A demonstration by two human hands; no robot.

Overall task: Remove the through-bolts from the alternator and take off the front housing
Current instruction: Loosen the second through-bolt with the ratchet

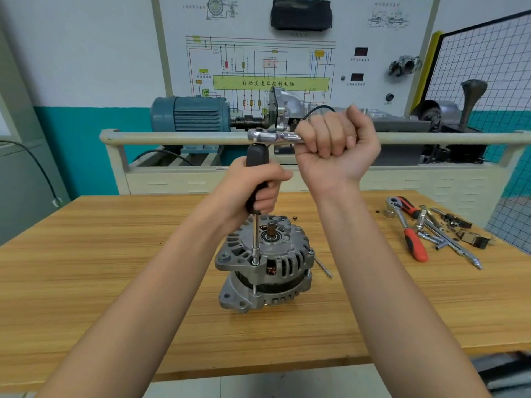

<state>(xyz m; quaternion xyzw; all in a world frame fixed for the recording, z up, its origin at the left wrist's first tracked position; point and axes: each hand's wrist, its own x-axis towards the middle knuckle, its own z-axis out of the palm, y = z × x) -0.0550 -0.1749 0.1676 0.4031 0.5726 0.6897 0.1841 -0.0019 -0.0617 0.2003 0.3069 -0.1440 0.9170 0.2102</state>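
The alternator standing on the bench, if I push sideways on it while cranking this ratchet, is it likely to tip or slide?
The alternator stands on end on the smooth wooden table, unclamped, so it may well slide or turn. It looks like cast metal, probably heavy, which should resist tipping. The left hand grips only the driver handle, not the housing, so nothing steadies it.

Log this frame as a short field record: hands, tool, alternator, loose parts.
left hand: grips black driver handle, upright
right hand: grips ratchet on top of the handle
socket: on a through-bolt at housing edge
alternator: upright on wooden table, front housing on
loose bolt: right of alternator
spare tools: red-handled ratchet, extensions, table right
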